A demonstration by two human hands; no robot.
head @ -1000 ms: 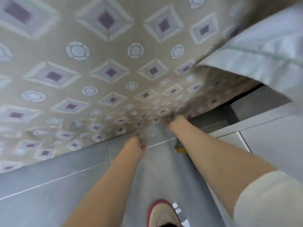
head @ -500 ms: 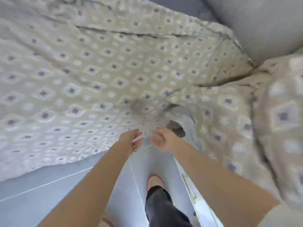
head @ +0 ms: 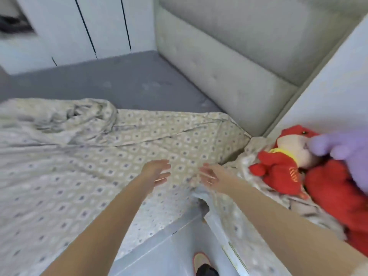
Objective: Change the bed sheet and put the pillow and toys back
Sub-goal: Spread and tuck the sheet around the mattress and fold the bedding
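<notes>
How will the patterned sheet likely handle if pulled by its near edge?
Probably floppy: the patterned sheet lies creased, bunched at far left. Likely light, since it drapes thinly. It may slide over the grey mattress.

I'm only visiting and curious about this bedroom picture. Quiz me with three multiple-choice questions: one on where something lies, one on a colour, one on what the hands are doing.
1. Where does the red plush toy lie?
A) hanging on a door
B) under a chair
C) at the right, beside a purple toy

2. What colour is the bare mattress beyond the patterned sheet?
A) grey
B) green
C) orange

3. How are the left hand and the right hand?
A) both gripping a pillow
B) both open, gripping nothing
C) both clenched into fists

Answers: 1 C, the red toy lies near the picture's right edge with the purple one at its head. 2 A, the uncovered surface is plain grey. 3 B, the fingers of both hands are stretched out above the sheet.
</notes>
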